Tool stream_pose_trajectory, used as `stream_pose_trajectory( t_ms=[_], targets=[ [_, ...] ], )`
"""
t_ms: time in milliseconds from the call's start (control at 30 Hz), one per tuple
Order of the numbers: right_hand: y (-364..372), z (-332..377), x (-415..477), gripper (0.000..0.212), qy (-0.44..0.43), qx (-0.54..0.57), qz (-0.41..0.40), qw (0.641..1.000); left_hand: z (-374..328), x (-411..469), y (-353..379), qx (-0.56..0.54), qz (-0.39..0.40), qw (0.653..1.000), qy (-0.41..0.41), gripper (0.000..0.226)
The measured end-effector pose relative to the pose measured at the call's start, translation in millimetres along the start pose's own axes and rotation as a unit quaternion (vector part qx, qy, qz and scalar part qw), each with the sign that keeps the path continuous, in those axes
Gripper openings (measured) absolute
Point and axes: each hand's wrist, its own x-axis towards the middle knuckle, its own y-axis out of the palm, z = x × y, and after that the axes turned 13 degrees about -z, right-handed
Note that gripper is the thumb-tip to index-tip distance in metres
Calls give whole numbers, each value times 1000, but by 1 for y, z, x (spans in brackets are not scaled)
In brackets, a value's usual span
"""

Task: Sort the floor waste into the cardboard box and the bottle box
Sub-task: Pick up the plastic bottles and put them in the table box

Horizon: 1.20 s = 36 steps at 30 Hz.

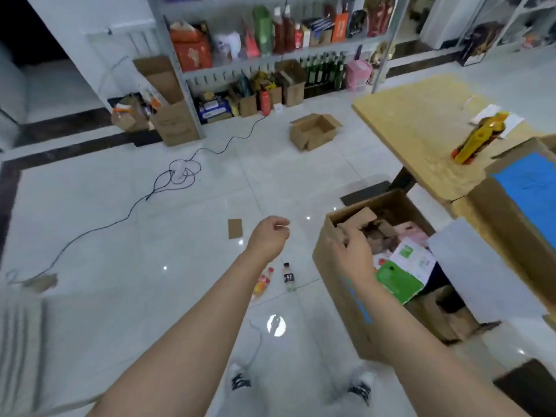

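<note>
Glossy white floor tiles [120, 251] fill the room, and a pair of black-and-white shoes [361, 389] is cut off by the lower edge. Below and between the hands lie a small clear plastic bottle with a black cap [289, 277] and, just left of it, blurred orange bottles with red caps [263, 283]; how many is hard to tell. The left hand [268, 236] hangs over the floor, fingers loosely curled with nothing clearly in them. The right hand [350, 254] reaches over the near corner of the open brown cardboard box [340, 290], fingers bent down onto its brown cardboard scraps [359, 219]; blur hides whether they grip one. Pink, white and green packaging lies deeper inside. Just left of the left hand lies a flat brown cardboard piece [235, 228]. Right of the right hand stands a larger cardboard box with a blue inside [529, 200], partly out of view, against a pale wooden counter [415, 130]. Beyond the hands run a black cable [180, 179], a small open carton [314, 130] and stocked metal shelves [270, 58].
</note>
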Motion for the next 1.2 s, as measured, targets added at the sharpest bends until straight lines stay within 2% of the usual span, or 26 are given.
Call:
stream_pose_trajectory(
  t_ms=[100, 233, 400, 533, 733, 867, 1100, 1200],
  targets=[
    [64, 7, -31, 46, 20, -21, 27, 999, 51, 16, -61, 14, -16, 998, -51, 32],
    [111, 17, -44, 51, 35, -41, 57, 997, 93, 38, -104, 2, -30, 995, -91, 32],
    [149, 6, -26, 53, 61, -89, 96, 989, 131, 60, -114, -35, -45, 990, -126, 27],
    [185, -26, -11, 52, 96, -126, 127, 979, 176, 67, -96, -39, -26, 983, -179, 22],
    [295, -114, 41, 54, 167, -123, 150, 967, 277, 134, -25, -50, -47, 968, -240, 23],
    [391, -207, 93, 56, 211, -128, 159, 956, 357, 208, 61, -54, 6, 967, -248, 38],
    [516, -375, 169, 62, 242, -166, 147, 944, 490, 304, 212, -51, 2, 959, -279, 39],
    [555, -432, 192, 62, 226, -188, 151, 944, 542, 328, 258, -59, 14, 954, -293, 41]
  ],
)
